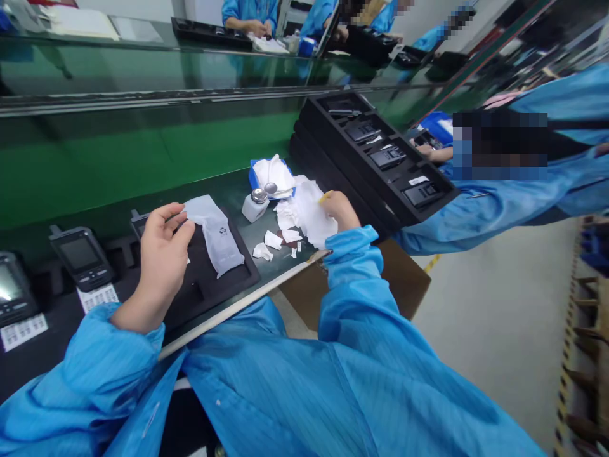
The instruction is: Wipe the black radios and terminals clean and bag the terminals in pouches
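My left hand (164, 257) is raised over the black foam tray (250, 270), fingers loosely curled and thumb apart. Its fingertips come close to the top corner of a frosted plastic bag (221, 238) with a printed recycling mark; whether they touch is unclear. The bag lies slantwise in the tray. At the table's right end, my right hand (343, 211) rests at a pile of white, thin plastic bags (311, 212). Something yellow (326, 197) shows at a fingertip; the other fingers are mostly hidden. A handheld device with a screen (137, 222) shows partly behind my left hand.
More handheld devices (82, 257) with label sheets (98, 297) stand at left. A white bottle (255, 206), blue box of wipes (252, 172) and paper scraps (273, 240) lie mid-table. Stacked black foam trays (333, 171) are at right, beside a co-worker's blue sleeve (476, 216). A cardboard box (404, 279) sits below.
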Motion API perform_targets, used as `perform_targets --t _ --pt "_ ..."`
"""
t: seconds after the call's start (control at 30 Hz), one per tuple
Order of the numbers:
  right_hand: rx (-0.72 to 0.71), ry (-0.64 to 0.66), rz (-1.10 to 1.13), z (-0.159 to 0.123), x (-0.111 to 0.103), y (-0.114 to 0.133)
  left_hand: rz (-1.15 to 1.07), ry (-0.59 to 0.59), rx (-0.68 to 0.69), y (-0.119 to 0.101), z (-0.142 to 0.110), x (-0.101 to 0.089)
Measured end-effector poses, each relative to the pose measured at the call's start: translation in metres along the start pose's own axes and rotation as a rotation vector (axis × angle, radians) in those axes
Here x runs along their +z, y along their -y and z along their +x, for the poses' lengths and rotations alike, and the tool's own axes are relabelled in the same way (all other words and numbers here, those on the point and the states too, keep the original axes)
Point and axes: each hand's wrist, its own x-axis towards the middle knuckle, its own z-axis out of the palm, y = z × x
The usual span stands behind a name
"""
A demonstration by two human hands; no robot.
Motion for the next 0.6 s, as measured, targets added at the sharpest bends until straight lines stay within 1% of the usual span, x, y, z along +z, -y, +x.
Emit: perform_targets --t 0.1,0.17,0.27,0.37,0.43,0.47,0.53,0.6 --pt "0.152 -0.078 0.083 -0.004 -0.015 0.007 -0.025 -0.011 -0.009 -0.002 -0.002 -0.003" --pt "0.192 -0.130 0.165 -0.009 -0.027 0.016 -0.031 -0.012 -0.015 -0.003 -0.003 -0.005" --pt "0.171 -0.164 0.307 -0.023 -0.044 0.037 -0.039 0.004 -0.032 -0.003 -0.003 -0.005" --pt "0.040 -0.105 0.506 -0.046 -0.054 0.068 -0.086 0.015 -0.074 -0.002 -0.003 -0.004" --pt "-0.066 -0.023 0.679 -0.065 -0.051 0.092 -0.097 0.055 -0.136 -0.001 -0.003 -0.001" --pt "-0.094 0.030 0.731 -0.075 -0.046 0.105 -0.089 0.095 -0.178 -0.002 -0.003 0.001" --pt "-0.093 0.144 0.771 -0.094 -0.029 0.129 -0.069 0.189 -0.253 -0.004 -0.004 0.004" --pt "-0.055 0.311 0.792 -0.111 -0.004 0.149 -0.093 0.250 -0.293 -0.008 -0.004 0.005"
